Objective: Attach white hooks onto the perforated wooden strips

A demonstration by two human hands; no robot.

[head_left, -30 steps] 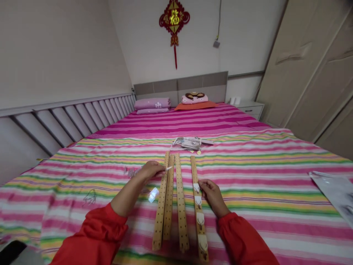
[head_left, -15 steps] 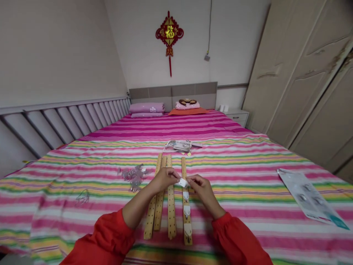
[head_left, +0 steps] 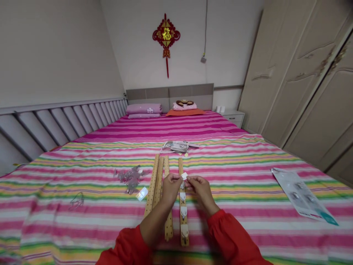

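Several perforated wooden strips [head_left: 155, 184] lie side by side on the striped bedspread [head_left: 234, 191]. The rightmost strip [head_left: 182, 209] carries a row of small white hooks [head_left: 183, 212]. My left hand [head_left: 171, 186] and my right hand [head_left: 199, 186] meet just above that strip. Both pinch one small white hook piece [head_left: 184, 176] between their fingertips. Red sleeves cover both forearms.
A heap of clear plastic pieces [head_left: 130, 176] and a small white tab [head_left: 142, 193] lie left of the strips. Opened packaging [head_left: 178, 146] sits beyond them. A printed plastic bag [head_left: 302, 196] lies at the right. Pillows [head_left: 144, 108] rest at the headboard; a wardrobe [head_left: 306, 77] stands to the right.
My left hand came across from the left strips to meet my right hand over the hooked strip. Both hands have lifted the small white piece a little. The camera view shifted.
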